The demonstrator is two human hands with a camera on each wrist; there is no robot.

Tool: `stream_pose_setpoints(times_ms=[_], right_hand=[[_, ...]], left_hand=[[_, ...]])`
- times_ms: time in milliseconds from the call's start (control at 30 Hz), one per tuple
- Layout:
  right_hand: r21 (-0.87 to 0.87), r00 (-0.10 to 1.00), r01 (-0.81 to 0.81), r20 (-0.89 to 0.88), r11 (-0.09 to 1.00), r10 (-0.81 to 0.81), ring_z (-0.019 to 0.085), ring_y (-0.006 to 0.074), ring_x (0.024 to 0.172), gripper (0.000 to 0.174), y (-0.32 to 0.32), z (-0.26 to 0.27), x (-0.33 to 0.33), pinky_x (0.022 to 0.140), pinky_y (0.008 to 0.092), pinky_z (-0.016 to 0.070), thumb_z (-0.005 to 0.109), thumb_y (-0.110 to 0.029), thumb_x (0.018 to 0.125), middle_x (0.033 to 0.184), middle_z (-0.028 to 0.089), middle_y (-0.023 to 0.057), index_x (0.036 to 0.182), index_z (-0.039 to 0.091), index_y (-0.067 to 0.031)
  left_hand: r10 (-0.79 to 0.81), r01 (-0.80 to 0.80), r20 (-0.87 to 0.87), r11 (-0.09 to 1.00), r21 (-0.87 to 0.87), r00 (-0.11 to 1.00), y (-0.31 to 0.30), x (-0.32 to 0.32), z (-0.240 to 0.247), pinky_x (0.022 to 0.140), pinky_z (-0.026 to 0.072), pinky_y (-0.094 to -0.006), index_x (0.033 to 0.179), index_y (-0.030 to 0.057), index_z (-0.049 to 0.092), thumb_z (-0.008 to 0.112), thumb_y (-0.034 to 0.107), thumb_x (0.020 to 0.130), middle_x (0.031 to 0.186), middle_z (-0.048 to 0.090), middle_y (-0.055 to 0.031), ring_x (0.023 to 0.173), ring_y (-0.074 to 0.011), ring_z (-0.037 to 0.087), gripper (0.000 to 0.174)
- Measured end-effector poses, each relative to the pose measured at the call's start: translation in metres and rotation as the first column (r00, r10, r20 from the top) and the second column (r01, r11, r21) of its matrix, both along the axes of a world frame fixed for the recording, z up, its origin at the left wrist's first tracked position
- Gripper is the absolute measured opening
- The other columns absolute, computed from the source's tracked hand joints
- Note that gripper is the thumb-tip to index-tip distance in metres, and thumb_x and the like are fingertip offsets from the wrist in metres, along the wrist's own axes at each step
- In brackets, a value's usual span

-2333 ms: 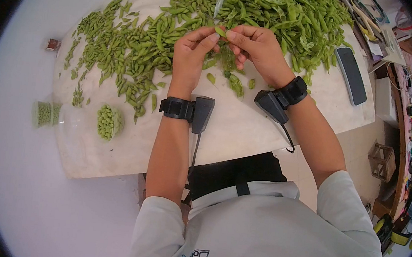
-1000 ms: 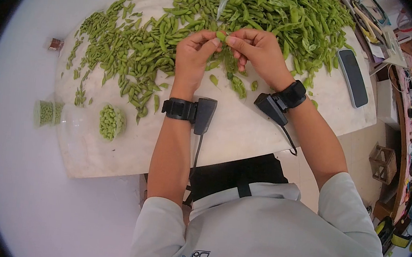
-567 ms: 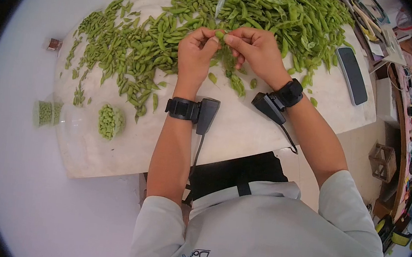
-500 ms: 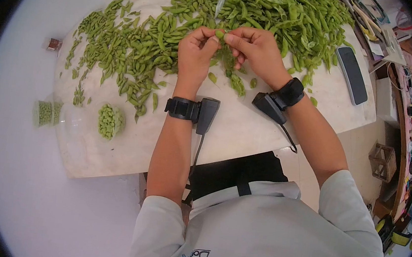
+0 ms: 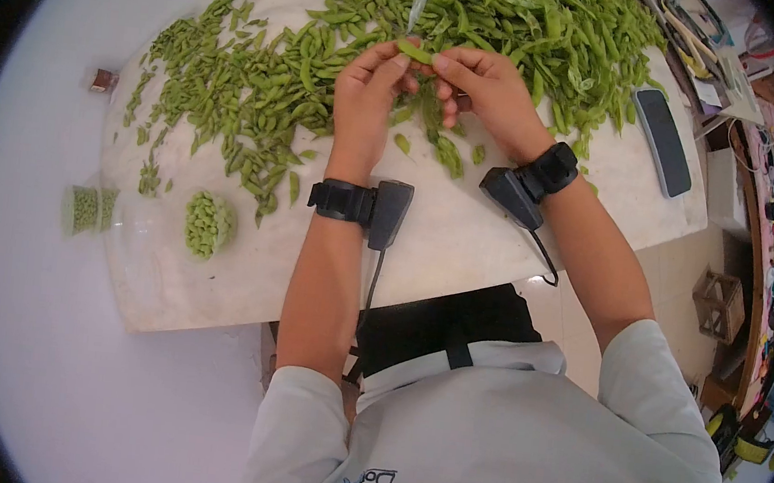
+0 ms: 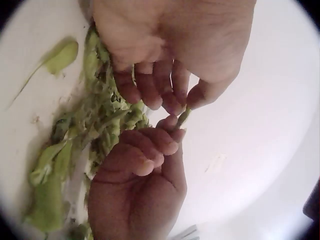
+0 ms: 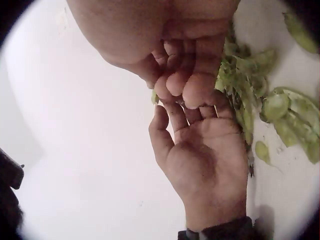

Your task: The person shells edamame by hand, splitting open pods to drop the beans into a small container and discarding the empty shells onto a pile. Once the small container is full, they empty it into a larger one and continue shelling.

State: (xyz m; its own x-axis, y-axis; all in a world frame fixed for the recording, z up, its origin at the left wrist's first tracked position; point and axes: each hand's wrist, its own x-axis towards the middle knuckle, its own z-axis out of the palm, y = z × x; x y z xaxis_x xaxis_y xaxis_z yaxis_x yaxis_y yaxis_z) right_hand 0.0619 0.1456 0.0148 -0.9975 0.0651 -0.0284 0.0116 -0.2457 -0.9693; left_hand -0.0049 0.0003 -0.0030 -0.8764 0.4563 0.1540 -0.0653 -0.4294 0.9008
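Observation:
In the head view a single green soybean pod spans the gap between both hands, raised over the table. My left hand pinches one end between thumb and forefinger. The other end is between the thumb and forefinger of my right hand. Up close, the left wrist view shows a slim strip of the pod between the fingertips. Most of the pod is hidden by fingers in the right wrist view. Behind the hands lies a broad heap of pods.
A clear cup of shelled beans stands at the near left, with another bean container beyond it. Larger, paler pods pile up at the back right, near a phone. Loose pods lie just before the hands.
Half a second ago a short, plump green piece showed between the fingertips; now a longer, slimmer pod does. The hands have drawn slightly apart, and more of the left fingers shows.

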Motion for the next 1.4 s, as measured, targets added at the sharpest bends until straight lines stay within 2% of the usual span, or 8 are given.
stream_pose_setpoints(times_ms=[33, 133, 233, 333, 933, 1033, 1400], right_hand=[[-0.03, 1.0, 0.019, -0.005, 0.999, -0.019, 0.053, 0.0079, 0.051, 0.022, 0.0, 0.002, 0.0, 0.049, 0.0208, 0.0474, 0.054, -0.021, 0.091, 0.067, 0.056, 0.0002, 0.087, 0.06, -0.0001], [-0.024, 1.0, 0.026, 0.005, 0.999, -0.026, 0.05, 0.0059, 0.055, 0.023, 0.001, 0.006, 0.0, 0.049, 0.0218, 0.0465, 0.054, -0.024, 0.091, 0.066, 0.053, -0.0019, 0.086, 0.06, -0.0022], [-0.039, 0.999, 0.035, -0.017, 0.999, -0.035, 0.052, 0.0081, 0.051, 0.023, 0.002, 0.002, 0.0, 0.048, 0.0209, 0.0469, 0.054, -0.02, 0.091, 0.066, 0.055, 0.0005, 0.089, 0.062, 0.0011], [-0.013, 1.0, 0.023, -0.011, 1.0, -0.023, 0.052, 0.0081, 0.051, 0.023, 0.003, 0.004, 0.0, 0.048, 0.0213, 0.0464, 0.055, -0.021, 0.091, 0.065, 0.055, 0.0004, 0.09, 0.062, 0.001], [0.032, 0.999, 0.009, -0.033, 0.999, -0.008, 0.055, 0.0086, 0.048, 0.023, 0.002, 0.0, -0.001, 0.046, 0.0206, 0.0455, 0.059, -0.022, 0.089, 0.065, 0.058, 0.0015, 0.087, 0.062, 0.001], [0.036, 0.999, 0.04, -0.028, 0.999, -0.039, 0.055, 0.0083, 0.048, 0.024, 0.002, 0.002, 0.0, 0.045, 0.0204, 0.0453, 0.059, -0.022, 0.089, 0.065, 0.058, 0.0018, 0.087, 0.061, 0.0011], [0.1, 0.998, -0.013, -0.052, 0.995, 0.018, 0.054, 0.008, 0.048, 0.025, 0.005, 0.002, 0.0, 0.047, 0.0208, 0.045, 0.057, -0.022, 0.09, 0.064, 0.057, 0.0015, 0.083, 0.062, 0.001]], left_hand=[[-0.028, 0.028, 0.009, 1.0, 0.013, 1.0, 0.001, 0.0, 0.003, 0.066, 0.0439, -0.0241, 0.094, -0.0024, 0.06, 0.054, 0.008, 0.088, 0.086, 0.061, -0.0065, 0.071, -0.012, 0.053, 0.014], [-0.005, -0.001, -0.05, 0.994, -0.113, 0.999, 0.002, 0.0, -0.002, 0.066, 0.0429, -0.0231, 0.094, -0.0024, 0.061, 0.057, 0.01, 0.088, 0.085, 0.062, -0.006, 0.071, -0.0112, 0.053, 0.014], [0.012, -0.024, -0.078, 0.987, -0.159, 0.997, 0.0, -0.001, -0.003, 0.066, 0.0422, -0.0226, 0.093, -0.0024, 0.062, 0.058, 0.009, 0.087, 0.085, 0.063, -0.0057, 0.071, -0.0104, 0.053, 0.013], [0.017, -0.036, -0.116, 0.985, -0.167, 0.993, 0.0, -0.002, -0.005, 0.066, 0.0414, -0.0222, 0.092, -0.0025, 0.062, 0.059, 0.009, 0.086, 0.085, 0.064, -0.006, 0.071, -0.0099, 0.053, 0.013], [-0.027, 0.018, -0.084, 0.994, -0.105, 0.996, -0.004, -0.006, -0.009, 0.068, 0.0426, -0.0231, 0.092, -0.0027, 0.061, 0.058, 0.005, 0.085, 0.084, 0.063, -0.0061, 0.071, -0.0111, 0.054, 0.011], [-0.018, 0.007, -0.079, 0.991, -0.131, 0.997, -0.003, -0.003, -0.005, 0.068, 0.0427, -0.0231, 0.093, -0.0032, 0.061, 0.058, 0.006, 0.085, 0.084, 0.063, -0.0061, 0.071, -0.0109, 0.053, 0.012], [-0.02, -0.005, -0.127, 0.982, -0.189, 0.992, -0.005, -0.003, -0.005, 0.066, 0.0418, -0.0217, 0.092, -0.0031, 0.062, 0.056, 0.006, 0.086, 0.08, 0.061, -0.0034, 0.07, -0.0088, 0.052, 0.013]])
